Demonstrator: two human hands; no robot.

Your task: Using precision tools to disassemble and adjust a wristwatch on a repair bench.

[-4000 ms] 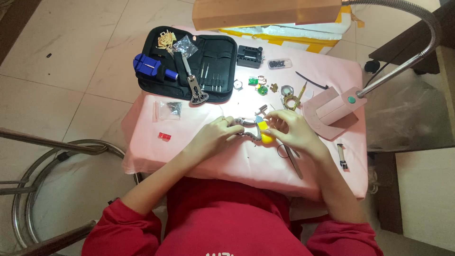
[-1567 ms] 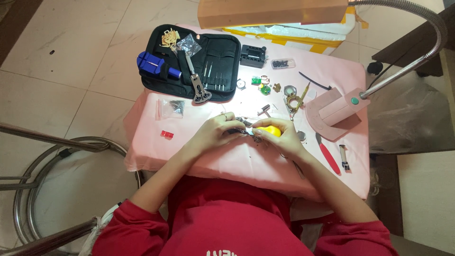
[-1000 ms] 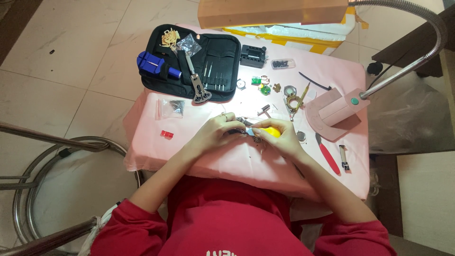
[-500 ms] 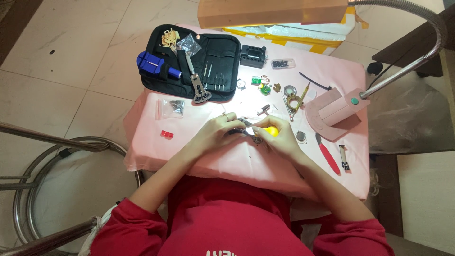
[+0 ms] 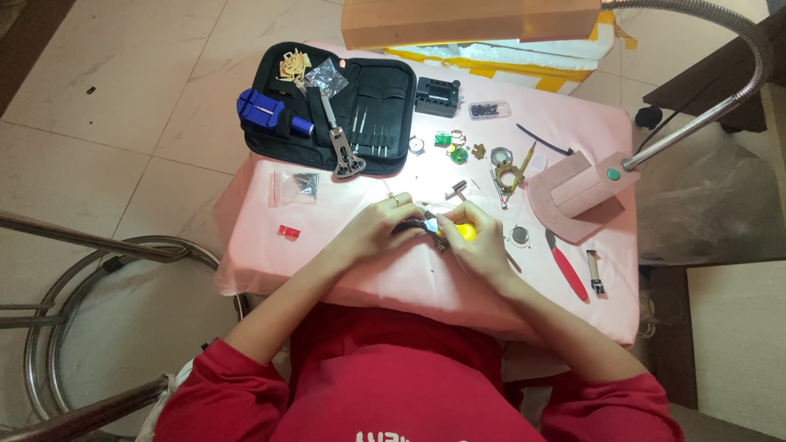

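Note:
My left hand (image 5: 378, 232) and my right hand (image 5: 479, 245) meet at the middle of the pink table (image 5: 393, 282). The left hand pinches a small dark watch (image 5: 417, 228) with a dark strap. The right hand grips a small tool with a yellow handle (image 5: 463, 232), its tip pressed at the watch. Both hands hide most of the watch. Both arms wear red sleeves.
An open black tool case (image 5: 360, 106) with a blue holder (image 5: 264, 110) lies at the back left. Small watch parts (image 5: 458, 151), tweezers (image 5: 499, 176), a red-handled tool (image 5: 566, 268), a pink lamp base (image 5: 573, 192) and a clear bag (image 5: 296, 187) surround the hands. A metal chair (image 5: 82, 278) stands left.
Four seconds ago the right hand held a long tool that now lies on the table. Since then both hands stay closed together on the watch, shifting only slightly.

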